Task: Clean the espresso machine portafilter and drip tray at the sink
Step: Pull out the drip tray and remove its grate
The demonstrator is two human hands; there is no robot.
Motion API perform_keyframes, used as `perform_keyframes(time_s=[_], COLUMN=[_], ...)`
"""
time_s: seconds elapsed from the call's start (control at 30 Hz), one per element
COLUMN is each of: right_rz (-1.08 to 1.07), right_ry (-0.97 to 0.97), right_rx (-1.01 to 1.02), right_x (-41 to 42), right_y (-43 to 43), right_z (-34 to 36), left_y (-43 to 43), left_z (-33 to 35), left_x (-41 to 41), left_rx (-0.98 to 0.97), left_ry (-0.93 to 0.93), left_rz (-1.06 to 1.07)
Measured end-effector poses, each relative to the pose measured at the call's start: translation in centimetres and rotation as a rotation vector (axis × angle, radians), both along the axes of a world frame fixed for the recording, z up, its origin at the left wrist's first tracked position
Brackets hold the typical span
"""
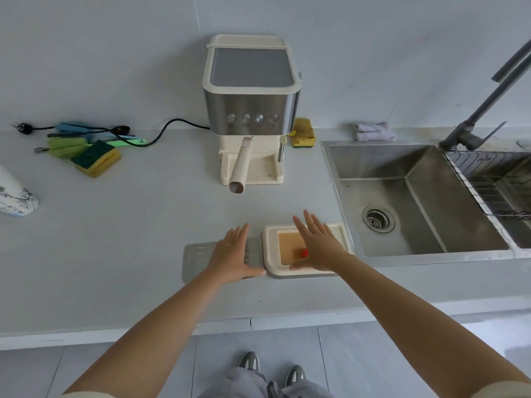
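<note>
Drip-tray stage, by my judgement: the cream plastic drip tray [342, 234], holding brown liquid, lies on the grey table [143, 225] just beside the steel sink [431, 173]. Its grey metal slotted grate [198, 257] lies alongside. Next comes a level lift to the sink without spilling. The left hand [232, 257] lies flat on the grate and the right hand [319, 245] is over the tray, fingers of both straight and spread, gripping nothing.

Soft, even light, seemingly daylight, fills the scene. Shadows on the worktop [115, 239] are faint and diffuse. The steel sink [425, 179] shows a dull sheen, no hard glare. Wide-angle distortion bends the edges, and fine detail is slightly smeared throughout.
</note>
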State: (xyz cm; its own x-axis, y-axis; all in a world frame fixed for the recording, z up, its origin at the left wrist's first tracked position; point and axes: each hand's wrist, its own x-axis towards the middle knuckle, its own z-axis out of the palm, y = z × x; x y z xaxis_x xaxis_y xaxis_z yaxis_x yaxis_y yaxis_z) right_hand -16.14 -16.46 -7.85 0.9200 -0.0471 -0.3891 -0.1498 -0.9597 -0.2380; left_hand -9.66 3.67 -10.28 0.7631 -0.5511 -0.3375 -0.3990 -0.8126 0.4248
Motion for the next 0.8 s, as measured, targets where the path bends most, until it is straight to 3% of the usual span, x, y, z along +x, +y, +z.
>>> perform_keyframes(time_s=[0.27, 0.8], right_rz=[-0.258, -0.406], right_ry=[0.095, 0.012], right_rx=[0.064, 0.31], right_x=[-3.9, -4.5], right_y=[-5.8, -6.2], right_z=[-1.0, -2.8], left_y=[-3.6, -4.7], left_z=[-1.0, -2.3], left_x=[-1.0, -0.3], left_rx=[0.014, -0.18], left_ry=[0.053, 0.081], left_rz=[-0.012, -0.048])
